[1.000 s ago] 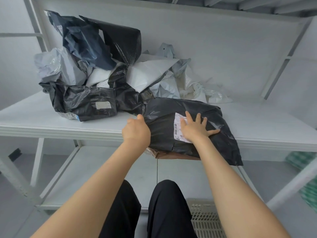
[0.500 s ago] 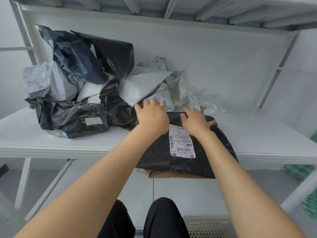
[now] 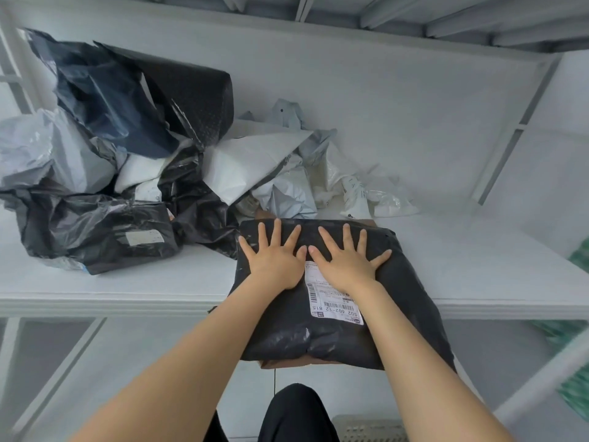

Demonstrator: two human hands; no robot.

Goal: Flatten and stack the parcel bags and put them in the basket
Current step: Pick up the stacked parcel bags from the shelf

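Bag [image 3: 287,330], black, with a white label [image 3: 331,301], lies at the front of the shelf [image 3: 127,282], its near end overhanging the edge. It rests on a brown bag [image 3: 287,363] of which only a strip shows beneath. The pile [image 3: 127,173] of crumpled bags sits behind and to the left, touching its far left corner.

Left hand [image 3: 274,263] and right hand [image 3: 345,266] lie palm-down side by side on the far half of the bag. All fingers [image 3: 276,231] are straight and spread, gripping nothing.

Step in hand, as judged: pressing the bag flat. To do it well, sweep both palms outward and toward the near end, so that trapped air leaves by the opening. Keep the bag square over the brown one. The overhanging end has no support and may slide off, so weight should stay on the shelf side. A slatted basket [image 3: 366,430] shows at the bottom edge, below the shelf.

Compared with a second ago: the left hand was then curled at the bag's left edge and the right lay on the label. Half a second ago both reached the far edge. Both are now flat mid-bag, with the label mostly uncovered.
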